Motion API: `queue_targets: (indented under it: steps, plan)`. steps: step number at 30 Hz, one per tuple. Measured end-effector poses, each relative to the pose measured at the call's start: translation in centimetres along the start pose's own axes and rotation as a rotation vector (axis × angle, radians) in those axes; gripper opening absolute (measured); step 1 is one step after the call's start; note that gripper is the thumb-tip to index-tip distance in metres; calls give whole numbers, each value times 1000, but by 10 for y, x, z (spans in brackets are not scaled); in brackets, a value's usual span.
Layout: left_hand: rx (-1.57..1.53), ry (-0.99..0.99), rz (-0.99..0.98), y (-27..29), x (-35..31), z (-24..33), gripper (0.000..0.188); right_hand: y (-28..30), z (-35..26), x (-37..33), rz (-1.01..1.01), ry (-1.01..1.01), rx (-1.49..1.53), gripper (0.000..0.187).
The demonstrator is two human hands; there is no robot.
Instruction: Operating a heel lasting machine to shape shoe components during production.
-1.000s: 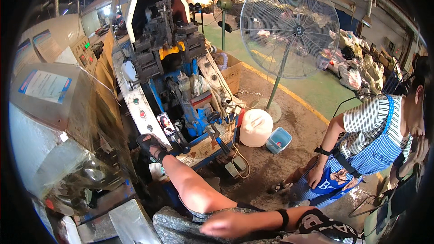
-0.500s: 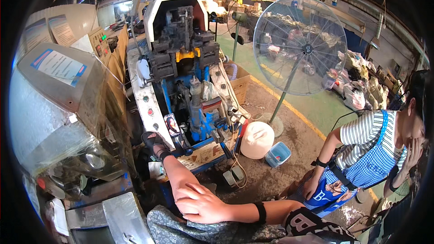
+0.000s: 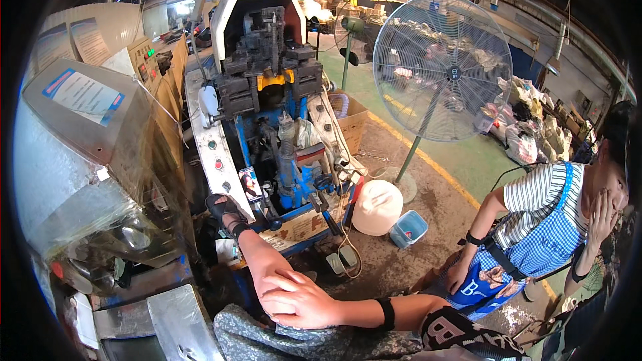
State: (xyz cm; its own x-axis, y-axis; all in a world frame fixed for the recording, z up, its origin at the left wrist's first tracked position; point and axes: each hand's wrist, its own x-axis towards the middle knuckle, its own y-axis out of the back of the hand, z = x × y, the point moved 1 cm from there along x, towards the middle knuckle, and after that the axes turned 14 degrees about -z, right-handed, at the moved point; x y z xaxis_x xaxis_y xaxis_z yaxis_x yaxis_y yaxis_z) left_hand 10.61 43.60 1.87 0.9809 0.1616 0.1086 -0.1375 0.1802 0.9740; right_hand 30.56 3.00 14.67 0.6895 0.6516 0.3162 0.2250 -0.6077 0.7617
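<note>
My right hand rests on my bare lower leg, its fingers lying over the skin and holding nothing. A black band circles that forearm. Grey patterned cloth covers my lap below it. Beyond the hand, my foot in a dark strapped sandal is up against the white side panel of a machine. A phone with a lit picture stands at that panel's inner edge. My left hand does not show.
Ahead stands the machine's dark clamp head. A large fan, a cream drum and a blue bucket stand to the right. A person in a checked apron sits at right, one hand raised. Metal equipment flanks the left.
The view shifts very slightly. The person at right has moved their head and raised hand a little. My right hand stays in place on the leg.
</note>
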Motion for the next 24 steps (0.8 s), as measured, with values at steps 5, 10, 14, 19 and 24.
queue_targets:
  steps: [5,10,14,19,24]
  plan:
    - [19,15,4,3,2,0,45,0,-5,2,7,-23,28,34]
    - [6,-6,16,1,-1,-5,46,-4,-4,-1,2,-5,16,35]
    - [24,9,-37,1,-2,-6,47,-1,-6,-6,3,-20,31,35]
    - [30,34,-24,8,-6,7,42,-1,-1,-9,4,-19,-12,38]
    - [-76,54,159,-47,-34,-52,46,-10,-30,-3,-90,-15,-127,45]
